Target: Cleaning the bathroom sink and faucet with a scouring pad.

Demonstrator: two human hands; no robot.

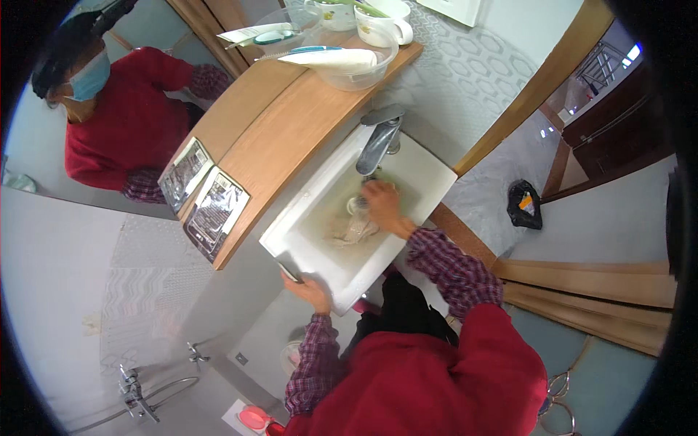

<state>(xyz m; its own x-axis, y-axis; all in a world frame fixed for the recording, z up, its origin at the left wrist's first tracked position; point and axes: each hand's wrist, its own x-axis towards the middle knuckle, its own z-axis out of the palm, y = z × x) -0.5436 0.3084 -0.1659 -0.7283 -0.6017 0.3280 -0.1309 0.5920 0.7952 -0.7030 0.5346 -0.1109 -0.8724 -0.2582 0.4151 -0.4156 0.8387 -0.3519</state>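
- White ceramic forms the sink (429, 174), a square basin holding shallow cloudy water.
- I see the right hand (382, 205) lowered into the basin, directly below the spout of the chrome faucet (378, 142).
- Its fingers (371, 192) curl around a small clear cup-like object (356, 206); the grip looks closed on it, though the object's exact kind is too small to tell.
- Just below those fingers, a pale crumpled cloth (352, 231) lies in the water.
- I see the left hand (309, 291) resting on the sink's near front edge, fingers (291, 280) bent over the rim beside a thin dark item I cannot identify.
- Beyond the right fingers, past the faucet, a wooden shelf (291, 131) carries a clear bowl (356, 73) and 1 white mug (382, 27).
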